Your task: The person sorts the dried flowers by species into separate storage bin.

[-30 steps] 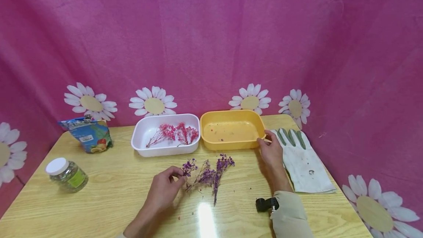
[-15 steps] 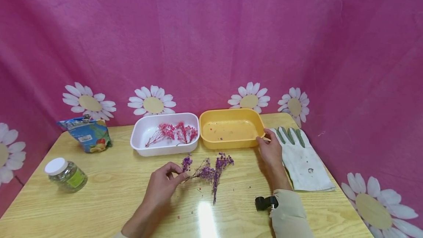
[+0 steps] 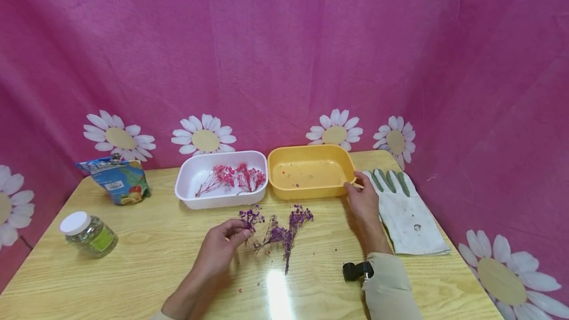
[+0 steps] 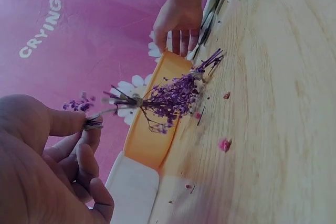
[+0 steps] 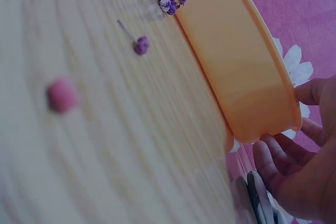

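Between thumb and fingers, the left hand point(image 3: 218, 251) pinches a small sprig of dried purple flowers point(image 3: 252, 217) just above the table. More purple sprigs point(image 3: 289, 236) lie on the wood to its right. The right hand point(image 3: 365, 204) grips the right end of the yellow bin point(image 3: 306, 193), whose floor has only small bits on it. In the right wrist view, the thumb and fingers of the right hand point(image 5: 304, 156) are round the rim corner of the yellow bin point(image 5: 236, 61). The left wrist view shows the left hand point(image 4: 52, 166) pinching the stem end.
Left of the yellow bin stands a white bin point(image 3: 222, 201) with pink dried flowers point(image 3: 226, 177). A blue pouch point(image 3: 120, 181) and a lidded jar point(image 3: 91, 233) stand at the left. White gloves point(image 3: 413, 221) lie at the right. Small petals dot the table.
The left hand has drawn its sprig slightly up and away from the other purple sprigs, which have shifted a little. The right hand stays on the yellow bin.
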The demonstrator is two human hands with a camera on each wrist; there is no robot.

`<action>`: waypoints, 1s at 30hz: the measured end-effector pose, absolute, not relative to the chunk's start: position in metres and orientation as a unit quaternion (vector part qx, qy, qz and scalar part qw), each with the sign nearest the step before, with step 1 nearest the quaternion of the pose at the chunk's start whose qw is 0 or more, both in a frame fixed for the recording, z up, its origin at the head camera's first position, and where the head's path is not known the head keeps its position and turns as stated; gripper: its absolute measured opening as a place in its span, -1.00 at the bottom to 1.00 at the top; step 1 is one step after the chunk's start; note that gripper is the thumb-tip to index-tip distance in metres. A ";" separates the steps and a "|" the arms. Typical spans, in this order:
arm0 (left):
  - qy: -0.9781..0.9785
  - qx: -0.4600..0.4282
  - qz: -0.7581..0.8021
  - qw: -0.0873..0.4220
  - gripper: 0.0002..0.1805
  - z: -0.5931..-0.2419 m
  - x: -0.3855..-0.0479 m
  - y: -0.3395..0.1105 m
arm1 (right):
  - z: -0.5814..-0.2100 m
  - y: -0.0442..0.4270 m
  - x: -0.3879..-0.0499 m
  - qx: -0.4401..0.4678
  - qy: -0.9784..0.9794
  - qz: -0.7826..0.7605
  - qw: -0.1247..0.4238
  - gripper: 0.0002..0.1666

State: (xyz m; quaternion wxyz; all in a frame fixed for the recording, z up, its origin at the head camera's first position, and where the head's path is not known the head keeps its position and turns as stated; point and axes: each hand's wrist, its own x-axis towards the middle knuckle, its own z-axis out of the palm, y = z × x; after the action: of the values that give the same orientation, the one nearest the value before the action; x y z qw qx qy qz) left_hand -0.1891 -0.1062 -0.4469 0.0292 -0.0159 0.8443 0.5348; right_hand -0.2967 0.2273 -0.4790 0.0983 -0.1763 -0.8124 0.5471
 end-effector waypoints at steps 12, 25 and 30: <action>0.845 -0.008 0.532 0.052 -0.86 -0.441 -0.187 -0.110 | -0.480 0.228 -0.296 -0.175 -0.813 0.547 0.094 -0.40; 0.818 -0.001 0.572 0.059 -0.80 -0.428 -0.180 -0.112 | -0.478 0.226 -0.296 -0.175 -0.818 0.540 0.093 -0.40; 0.785 0.012 0.618 0.041 -0.80 -0.424 -0.180 -0.111 | -0.477 0.226 -0.296 -0.173 -0.815 0.544 0.097 -0.41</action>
State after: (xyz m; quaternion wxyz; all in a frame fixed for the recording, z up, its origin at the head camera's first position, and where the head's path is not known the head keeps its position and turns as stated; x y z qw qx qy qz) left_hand -0.1797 -0.1107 -0.4244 0.0406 0.0118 0.7849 0.6182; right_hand -0.2956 0.2256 -0.4773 0.0968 -0.1727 -0.8154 0.5440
